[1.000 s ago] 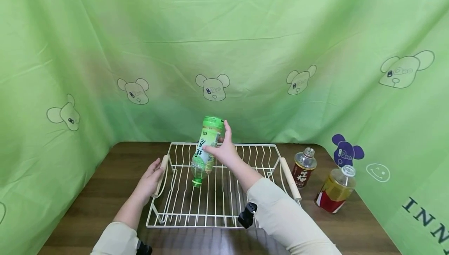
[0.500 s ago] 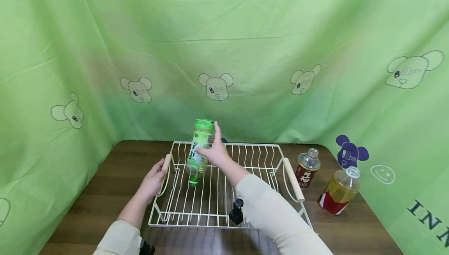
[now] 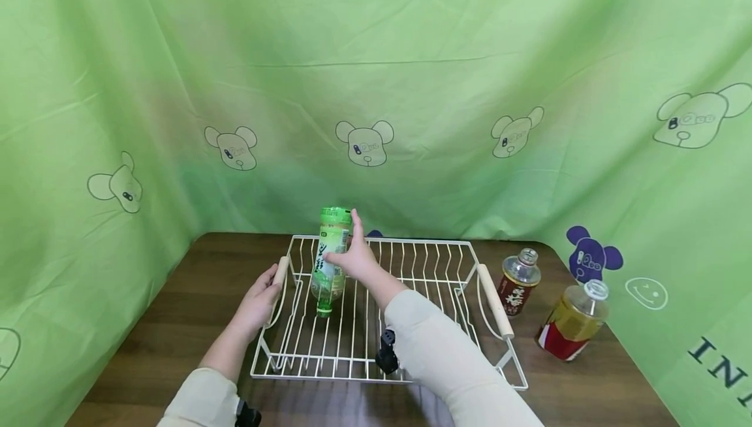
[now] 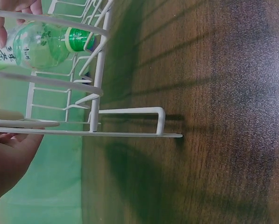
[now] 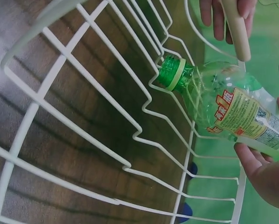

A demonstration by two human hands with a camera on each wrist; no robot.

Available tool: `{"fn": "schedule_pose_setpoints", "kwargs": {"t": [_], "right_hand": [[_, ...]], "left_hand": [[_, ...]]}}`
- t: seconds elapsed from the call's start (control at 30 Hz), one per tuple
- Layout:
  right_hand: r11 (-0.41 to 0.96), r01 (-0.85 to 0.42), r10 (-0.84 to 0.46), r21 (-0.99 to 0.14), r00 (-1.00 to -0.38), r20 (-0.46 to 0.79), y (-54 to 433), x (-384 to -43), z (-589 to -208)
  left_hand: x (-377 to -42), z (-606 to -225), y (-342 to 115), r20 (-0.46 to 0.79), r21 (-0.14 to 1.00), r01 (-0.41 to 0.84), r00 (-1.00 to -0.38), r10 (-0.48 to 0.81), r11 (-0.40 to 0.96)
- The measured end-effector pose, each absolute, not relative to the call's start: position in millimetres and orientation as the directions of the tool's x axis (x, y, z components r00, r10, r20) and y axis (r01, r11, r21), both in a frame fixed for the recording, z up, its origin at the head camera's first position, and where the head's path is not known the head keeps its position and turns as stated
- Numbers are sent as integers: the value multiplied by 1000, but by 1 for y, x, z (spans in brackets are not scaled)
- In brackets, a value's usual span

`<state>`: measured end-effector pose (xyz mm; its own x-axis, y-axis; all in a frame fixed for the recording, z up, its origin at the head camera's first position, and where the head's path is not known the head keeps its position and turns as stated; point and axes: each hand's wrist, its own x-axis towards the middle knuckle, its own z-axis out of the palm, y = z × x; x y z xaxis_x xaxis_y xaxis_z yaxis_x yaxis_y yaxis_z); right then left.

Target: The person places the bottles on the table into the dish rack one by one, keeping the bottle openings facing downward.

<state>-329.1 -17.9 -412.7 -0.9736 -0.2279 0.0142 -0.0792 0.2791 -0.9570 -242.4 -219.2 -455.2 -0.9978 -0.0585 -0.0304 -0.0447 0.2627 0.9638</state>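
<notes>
My right hand point(image 3: 361, 258) grips a green plastic drink bottle point(image 3: 325, 243) round its label, thumb in front. The bottle is upside down, its base up and its green neck point(image 5: 173, 73) pointing down at the wires. Below it stands a white wire dish rack point(image 3: 329, 378) with a wooden handle at each end. At the rack's left end, my left hand point(image 3: 257, 301) holds the wooden handle point(image 3: 282, 270), with the thumb on one side and fingers on the other. In the left wrist view the bottle point(image 4: 43, 44) shows behind the rack's side wires, within the left half of the rack.
To the right of the rack stands a bottle with a dark red label point(image 3: 516, 290). Nearer the front is a bottle with a yellow and red label point(image 3: 566, 326). Green printed cloth point(image 3: 294, 172) hangs behind the brown wooden table point(image 3: 194, 283) and at both sides.
My right hand has carried the bottle a little left and down, and the bottle now stands more upright. My left hand has closed on the handle; the rack sits slightly farther right in view.
</notes>
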Motion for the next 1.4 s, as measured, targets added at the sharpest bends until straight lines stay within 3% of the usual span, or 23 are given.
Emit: {"fn": "schedule_pose_setpoints", "kwargs": {"t": [0.53, 1.4], "right_hand": [[361, -64, -209, -931, -978, -13, -25, -330, -419], [374, -44, -236, -926, -971, -49, -26, -338, -425]], "left_hand": [[-241, -455, -217, -22, 960, -41, -997, -69, 276], [-243, -458, -219, -8, 958, -27, -998, -66, 284]]}}
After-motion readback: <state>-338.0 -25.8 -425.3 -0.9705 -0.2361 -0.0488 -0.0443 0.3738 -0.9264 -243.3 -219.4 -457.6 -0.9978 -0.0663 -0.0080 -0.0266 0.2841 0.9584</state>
